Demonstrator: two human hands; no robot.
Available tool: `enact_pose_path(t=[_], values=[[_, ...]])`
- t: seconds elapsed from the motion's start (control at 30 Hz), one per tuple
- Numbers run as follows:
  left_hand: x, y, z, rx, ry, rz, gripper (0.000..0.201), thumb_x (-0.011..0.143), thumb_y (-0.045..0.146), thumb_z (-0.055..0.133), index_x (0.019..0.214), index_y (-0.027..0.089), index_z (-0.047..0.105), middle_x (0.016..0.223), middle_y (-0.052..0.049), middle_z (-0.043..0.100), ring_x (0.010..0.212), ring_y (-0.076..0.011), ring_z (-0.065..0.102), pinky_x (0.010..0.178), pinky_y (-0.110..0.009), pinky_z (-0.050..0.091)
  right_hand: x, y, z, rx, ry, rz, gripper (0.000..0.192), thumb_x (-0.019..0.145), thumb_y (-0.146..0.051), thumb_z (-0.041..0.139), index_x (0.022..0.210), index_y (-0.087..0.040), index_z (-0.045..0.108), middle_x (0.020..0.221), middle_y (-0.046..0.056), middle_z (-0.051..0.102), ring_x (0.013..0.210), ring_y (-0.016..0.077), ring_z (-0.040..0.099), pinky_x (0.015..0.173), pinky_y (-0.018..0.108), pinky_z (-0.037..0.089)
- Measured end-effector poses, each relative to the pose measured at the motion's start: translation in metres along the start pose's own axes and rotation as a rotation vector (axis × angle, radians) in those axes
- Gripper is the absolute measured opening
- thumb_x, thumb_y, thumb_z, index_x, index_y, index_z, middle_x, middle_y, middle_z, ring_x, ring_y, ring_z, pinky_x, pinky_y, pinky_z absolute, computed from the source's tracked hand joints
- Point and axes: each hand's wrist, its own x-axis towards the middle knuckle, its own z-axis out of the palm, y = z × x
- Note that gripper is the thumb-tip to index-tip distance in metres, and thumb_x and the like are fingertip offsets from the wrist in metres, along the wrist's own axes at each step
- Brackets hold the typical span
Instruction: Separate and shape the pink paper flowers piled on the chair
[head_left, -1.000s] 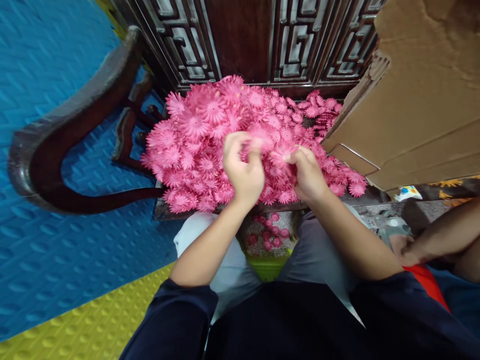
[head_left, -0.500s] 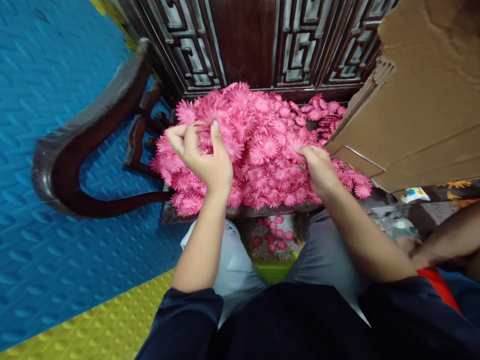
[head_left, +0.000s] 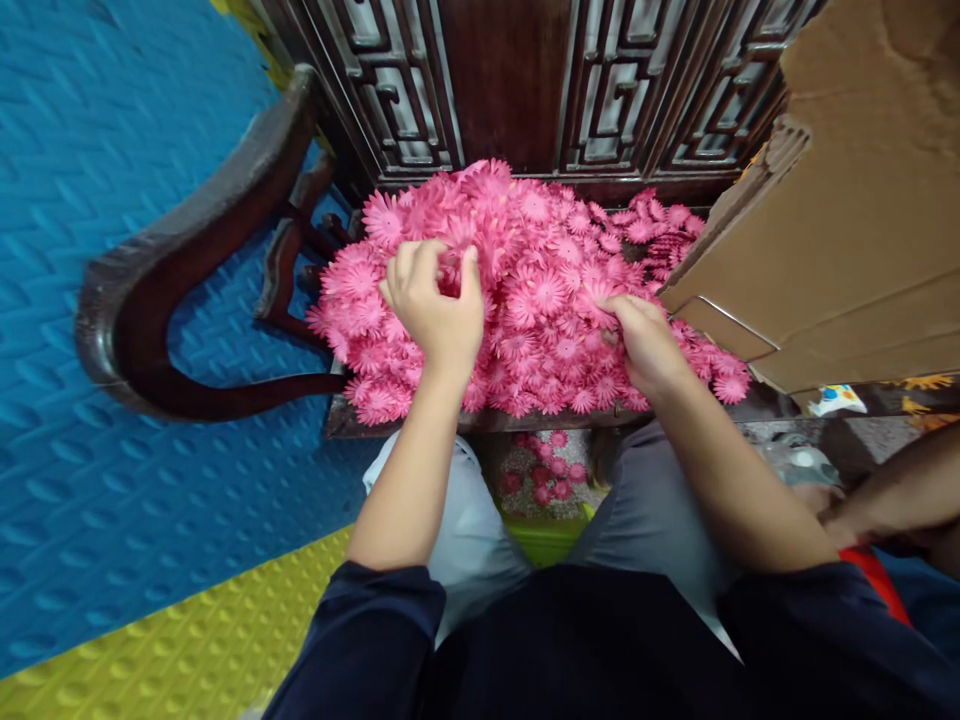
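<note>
A big heap of pink artificial flowers [head_left: 517, 345] with thin petals covers a dark wooden bench seat [head_left: 480, 424]. My left hand [head_left: 439, 300] is over the left part of the heap, fingers bent and thumb apart from them. Pink petals show in the gap, and I see nothing gripped there. At the heap's right side, my right hand [head_left: 646, 342] pinches a pink flower [head_left: 595, 297] between thumb and forefinger. Its other fingers are curled under and partly hidden.
A torn cardboard box [head_left: 862, 220] stands to the right. The bench's curved armrest [head_left: 112, 330] is at the left, above blue matting [head_left: 60, 500]. Several flowers [head_left: 559, 467] lie below, between my knees. Another person's arm [head_left: 892, 485] reaches in at the right.
My left hand has turned, its fingers now bent forward over the flowers, and shifted slightly right. My right hand stays at nearly the same spot with its pinch. The view has shifted slightly.
</note>
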Motion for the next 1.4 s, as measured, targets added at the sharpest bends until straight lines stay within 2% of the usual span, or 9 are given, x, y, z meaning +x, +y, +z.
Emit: enact_pose_path(t=[0.17,0.37,0.53,0.67,0.77,0.93,1.2,1.3,1.4], values=[[-0.016,0.012,0.004,0.03,-0.195,0.105,0.008,0.073,0.025,0.064,0.081,0.024,0.066,0.088,-0.006,0.052,0.096,-0.0263,0.049,0.094,-0.047,0.031,-0.001,-0.001,0.001,0.026,0.047,-0.007,0.023,0.066,-0.027,0.061,0.055,-0.02,0.043,0.051,-0.006,0.035,0.048,0.0077,0.029,0.047,0.025,0.022],[-0.036,0.015,0.017,0.022,-0.357,0.127,0.007,0.075,0.025,0.06,0.08,0.025,0.065,0.083,-0.007,0.057,0.097,-0.0292,0.049,0.091,-0.047,0.03,0.003,-0.002,-0.002,0.062,0.082,0.004,0.023,0.068,-0.026,0.06,0.056,-0.02,0.042,0.052,-0.006,0.034,0.047,0.0069,0.03,0.047,0.025,0.02],[-0.038,0.02,0.015,0.177,-0.346,0.1,0.016,0.081,0.033,0.052,0.08,0.022,0.064,0.092,-0.01,0.062,0.099,-0.0314,0.049,0.087,-0.047,0.028,0.002,-0.002,-0.002,0.057,0.06,0.012,0.023,0.067,-0.026,0.061,0.055,-0.019,0.042,0.051,-0.006,0.035,0.047,0.006,0.03,0.046,0.024,0.021],[-0.038,0.026,0.011,0.367,-0.377,0.078,0.026,0.087,0.031,0.042,0.098,0.026,0.065,0.104,-0.01,0.063,0.102,-0.0315,0.049,0.087,-0.047,0.026,0.0,-0.003,-0.001,0.054,0.05,0.024,0.022,0.066,-0.026,0.061,0.056,-0.019,0.043,0.051,-0.007,0.035,0.046,0.0052,0.031,0.045,0.023,0.023],[-0.038,0.023,0.014,0.401,-0.423,0.09,0.032,0.087,0.027,0.04,0.11,0.029,0.062,0.107,-0.009,0.063,0.103,-0.0314,0.049,0.087,-0.046,0.026,-0.001,-0.003,0.0,0.064,0.052,0.018,0.023,0.066,-0.025,0.061,0.055,-0.019,0.042,0.049,-0.007,0.035,0.046,0.0052,0.03,0.044,0.022,0.023],[-0.039,0.02,0.02,0.373,-0.441,0.085,0.029,0.085,0.022,0.041,0.105,0.026,0.063,0.099,-0.009,0.066,0.104,-0.0315,0.048,0.087,-0.046,0.025,-0.001,-0.003,0.0,0.07,0.054,0.013,0.025,0.065,-0.026,0.062,0.054,-0.019,0.041,0.048,-0.007,0.035,0.046,0.0054,0.031,0.044,0.022,0.023],[-0.037,0.036,0.004,0.318,-0.348,0.038,0.034,0.07,0.014,0.055,0.102,0.024,0.061,0.102,-0.007,0.06,0.102,-0.03,0.048,0.086,-0.044,0.031,0.0,-0.003,-0.002,0.043,0.016,0.009,0.027,0.066,-0.028,0.064,0.055,-0.02,0.04,0.049,-0.006,0.035,0.046,0.0066,0.03,0.046,0.024,0.022],[-0.036,0.038,0.001,0.237,-0.313,0.055,0.026,0.073,0.017,0.054,0.096,0.023,0.063,0.097,-0.006,0.06,0.099,-0.0269,0.05,0.087,-0.041,0.033,0.001,-0.001,-0.002,0.015,-0.012,0.013,0.028,0.067,-0.028,0.064,0.053,-0.02,0.042,0.05,-0.006,0.035,0.046,0.0065,0.03,0.047,0.025,0.022],[-0.037,0.042,0.0,0.112,-0.343,0.152,0.017,0.08,0.024,0.051,0.092,0.022,0.063,0.09,-0.004,0.062,0.092,-0.0217,0.053,0.085,-0.037,0.035,0.0,-0.001,-0.002,-0.003,-0.04,0.029,0.03,0.068,-0.027,0.064,0.051,-0.02,0.04,0.048,-0.006,0.033,0.047,0.0066,0.029,0.047,0.025,0.022]])
